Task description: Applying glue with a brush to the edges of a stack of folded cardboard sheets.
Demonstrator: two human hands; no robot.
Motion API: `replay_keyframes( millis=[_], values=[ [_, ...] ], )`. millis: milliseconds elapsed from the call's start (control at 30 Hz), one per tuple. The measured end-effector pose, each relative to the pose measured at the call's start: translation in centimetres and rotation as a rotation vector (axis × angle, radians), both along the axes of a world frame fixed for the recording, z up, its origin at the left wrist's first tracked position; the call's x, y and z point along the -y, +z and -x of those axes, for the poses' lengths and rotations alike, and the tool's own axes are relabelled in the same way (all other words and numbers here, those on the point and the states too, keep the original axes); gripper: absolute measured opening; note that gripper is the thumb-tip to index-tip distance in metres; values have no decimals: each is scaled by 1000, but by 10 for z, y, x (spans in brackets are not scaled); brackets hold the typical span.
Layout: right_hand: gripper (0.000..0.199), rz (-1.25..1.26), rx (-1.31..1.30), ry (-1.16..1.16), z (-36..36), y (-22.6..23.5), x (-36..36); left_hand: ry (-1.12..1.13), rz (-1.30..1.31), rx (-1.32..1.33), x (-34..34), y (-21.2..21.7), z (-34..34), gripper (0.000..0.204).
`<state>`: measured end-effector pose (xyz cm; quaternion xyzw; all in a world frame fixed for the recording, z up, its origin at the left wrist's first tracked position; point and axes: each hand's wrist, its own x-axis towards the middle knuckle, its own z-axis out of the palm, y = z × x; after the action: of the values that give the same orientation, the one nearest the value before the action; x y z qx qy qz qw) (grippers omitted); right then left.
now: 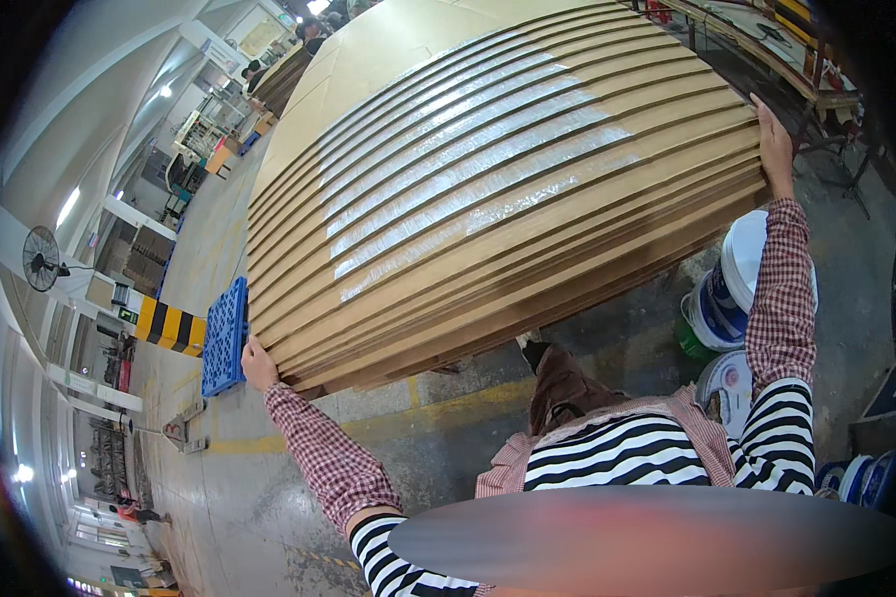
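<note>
A wide stack of flat brown cardboard sheets (488,189), fanned like steps with shiny clear tape strips along the upper ones, fills the middle of the view. My left hand (258,362) grips the stack's lower left corner. My right hand (775,139) clasps its right edge, arm stretched out. Both sleeves are red checked over black-and-white stripes. The stack is held up above the concrete floor in front of my body.
White and blue plastic buckets (732,289) stand on the floor under my right arm. A blue plastic pallet (225,338) lies at the left, beside a yellow-and-black striped post (172,325). A wall fan (42,259) hangs at far left. Workbenches (767,50) stand at upper right.
</note>
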<state>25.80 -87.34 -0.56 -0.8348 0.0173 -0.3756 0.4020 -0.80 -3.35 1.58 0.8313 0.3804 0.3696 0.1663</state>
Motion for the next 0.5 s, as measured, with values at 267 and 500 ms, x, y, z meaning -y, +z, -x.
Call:
replay_keyframes(
  millis=[267,500],
  values=[
    [41,94,27,-68,-2,-1,0,1,-1,16,6,1,-1,49],
    [40,116,53,-51,-3,-3,3,-3,-53,43,-7,-4,0,51]
  ],
)
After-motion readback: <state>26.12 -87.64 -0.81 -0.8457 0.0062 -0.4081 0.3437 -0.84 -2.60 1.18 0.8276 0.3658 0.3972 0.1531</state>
